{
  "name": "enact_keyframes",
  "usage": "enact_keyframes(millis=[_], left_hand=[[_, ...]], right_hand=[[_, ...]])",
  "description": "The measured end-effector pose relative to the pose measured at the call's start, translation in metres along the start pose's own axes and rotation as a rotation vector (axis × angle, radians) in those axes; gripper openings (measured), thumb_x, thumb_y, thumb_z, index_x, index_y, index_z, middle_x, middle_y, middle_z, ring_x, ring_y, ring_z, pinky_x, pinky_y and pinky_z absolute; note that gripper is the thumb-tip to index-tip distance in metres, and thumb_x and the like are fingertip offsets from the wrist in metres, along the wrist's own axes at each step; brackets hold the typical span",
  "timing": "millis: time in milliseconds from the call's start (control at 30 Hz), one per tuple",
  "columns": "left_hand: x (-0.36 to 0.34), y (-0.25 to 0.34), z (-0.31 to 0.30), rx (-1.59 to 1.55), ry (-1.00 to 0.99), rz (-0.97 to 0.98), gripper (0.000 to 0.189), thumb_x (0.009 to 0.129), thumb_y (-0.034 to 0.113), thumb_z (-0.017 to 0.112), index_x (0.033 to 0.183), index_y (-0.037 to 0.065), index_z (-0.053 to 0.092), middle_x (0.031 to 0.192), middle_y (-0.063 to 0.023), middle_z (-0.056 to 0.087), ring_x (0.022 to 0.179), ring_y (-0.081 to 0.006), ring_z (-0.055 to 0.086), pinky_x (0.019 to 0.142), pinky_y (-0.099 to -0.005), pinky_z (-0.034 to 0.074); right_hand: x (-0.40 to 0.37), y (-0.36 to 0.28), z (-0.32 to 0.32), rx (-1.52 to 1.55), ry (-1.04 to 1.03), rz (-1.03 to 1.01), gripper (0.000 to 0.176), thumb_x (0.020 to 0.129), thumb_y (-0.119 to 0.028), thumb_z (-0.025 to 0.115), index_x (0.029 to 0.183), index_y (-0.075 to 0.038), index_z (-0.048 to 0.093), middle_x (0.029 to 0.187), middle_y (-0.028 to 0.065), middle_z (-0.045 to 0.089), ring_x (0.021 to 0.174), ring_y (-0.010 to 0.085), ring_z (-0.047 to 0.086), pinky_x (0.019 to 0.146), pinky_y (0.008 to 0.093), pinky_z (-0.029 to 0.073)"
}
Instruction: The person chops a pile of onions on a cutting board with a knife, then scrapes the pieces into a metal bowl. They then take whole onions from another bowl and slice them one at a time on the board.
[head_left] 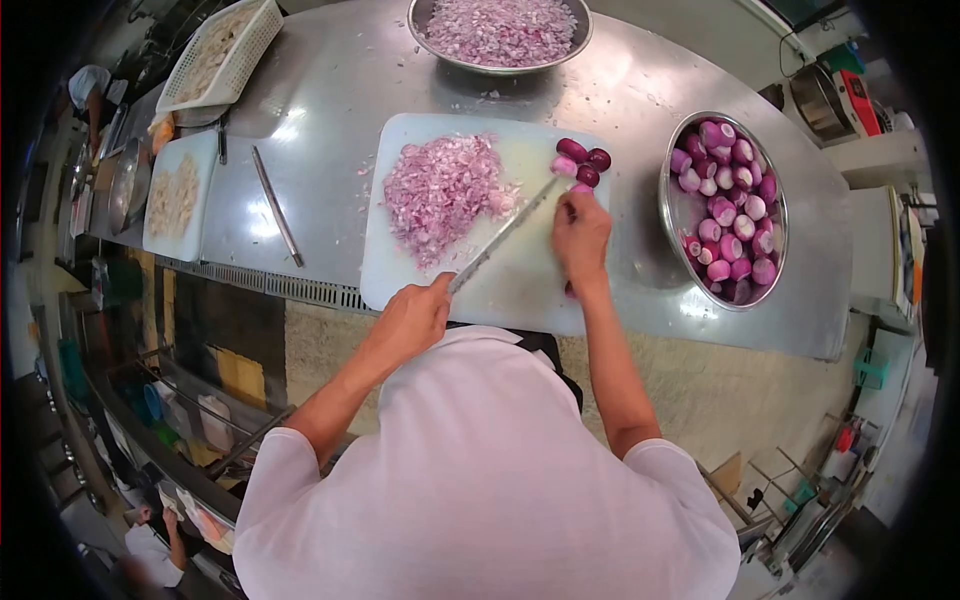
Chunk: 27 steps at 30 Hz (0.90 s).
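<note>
My left hand (408, 318) is closed round the handle of a long knife (505, 235), whose blade slants up across the white cutting board (400, 285). The knife's tip lies beside a small group of peeled red onions (587, 160) at the board's upper right. My right hand (582, 236) has its fingers curled together on a red onion (581, 188), mostly hidden by the fingertips, just right of the blade tip. A heap of chopped red onion (440, 195) covers the board's left half. Another onion piece partly shows beneath my right wrist.
A steel bowl of peeled red onions (735, 215) stands to the right. Another bowl (500, 70), at the back, holds chopped onion. Left lie a thin metal rod (277, 205), a second board (210, 190) with pale pieces, and a white basket (262, 35). A person (155, 545) is at lower left.
</note>
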<state>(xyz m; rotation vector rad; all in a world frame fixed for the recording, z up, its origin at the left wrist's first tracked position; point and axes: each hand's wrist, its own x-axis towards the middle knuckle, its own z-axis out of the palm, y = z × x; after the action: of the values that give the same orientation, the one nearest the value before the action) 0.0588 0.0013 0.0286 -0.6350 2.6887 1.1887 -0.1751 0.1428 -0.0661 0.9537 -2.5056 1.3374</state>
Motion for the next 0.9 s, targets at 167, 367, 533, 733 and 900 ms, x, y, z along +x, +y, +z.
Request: enact_keyframes(millis=[167, 367, 533, 733, 900], left_hand=[[0.017, -0.044, 0.008, -0.181, 0.006, -0.046, 0.025, 0.090, 0.007, 0.055, 0.112, -0.005, 0.057, 0.066, -0.0261, 0.060, 0.066, -0.0449, 0.061, 0.060, -0.0521, 0.045], [0.009, -0.028, 0.000, -0.045, 0.110, -0.014, 0.019, 0.091, 0.010, 0.057, 0.105, -0.002, 0.057, 0.066, -0.0265, 0.059, 0.069, -0.0470, 0.061, 0.061, -0.0529, 0.045], [0.005, -0.050, 0.012, -0.187, 0.042, -0.009, 0.017, 0.090, 0.011, 0.058, 0.099, -0.002, 0.053, 0.070, -0.0276, 0.060, 0.073, -0.0486, 0.060, 0.064, -0.0538, 0.045], [0.009, -0.028, -0.011, -0.023, 0.154, -0.076, 0.017, 0.091, 0.008, 0.056, 0.103, -0.004, 0.053, 0.067, -0.0270, 0.060, 0.069, -0.0479, 0.060, 0.061, -0.0535, 0.045], [0.019, -0.017, 0.006, 0.043, 0.144, 0.010, 0.023, 0.087, 0.002, 0.054, 0.109, -0.004, 0.052, 0.067, -0.0268, 0.060, 0.066, -0.0470, 0.061, 0.060, -0.0560, 0.046]], right_hand=[[0.040, 0.013, -0.012, 0.011, 0.009, 0.031, 0.019, 0.077, 0.006, 0.060, 0.094, 0.000, 0.067, 0.086, 0.0185, 0.065, 0.078, 0.0373, 0.063, 0.072, 0.0432, 0.050], [0.061, 0.028, 0.004, -0.087, -0.188, -0.149, 0.016, 0.080, 0.001, 0.062, 0.093, -0.002, 0.070, 0.095, 0.0182, 0.067, 0.090, 0.0367, 0.062, 0.080, 0.0425, 0.050], [0.055, 0.011, 0.001, -0.136, -0.245, -0.018, 0.014, 0.080, -0.001, 0.064, 0.091, -0.004, 0.072, 0.093, 0.0155, 0.066, 0.089, 0.0346, 0.063, 0.078, 0.0422, 0.051], [0.014, -0.028, 0.018, 0.150, -0.427, 0.094, 0.017, 0.076, 0.003, 0.064, 0.090, -0.004, 0.071, 0.091, 0.0143, 0.064, 0.088, 0.0342, 0.063, 0.077, 0.0423, 0.052], [0.000, -0.049, 0.026, 0.003, -0.378, -0.090, 0.021, 0.076, 0.002, 0.060, 0.095, -0.004, 0.065, 0.094, 0.0150, 0.061, 0.089, 0.0357, 0.060, 0.077, 0.0449, 0.051]])
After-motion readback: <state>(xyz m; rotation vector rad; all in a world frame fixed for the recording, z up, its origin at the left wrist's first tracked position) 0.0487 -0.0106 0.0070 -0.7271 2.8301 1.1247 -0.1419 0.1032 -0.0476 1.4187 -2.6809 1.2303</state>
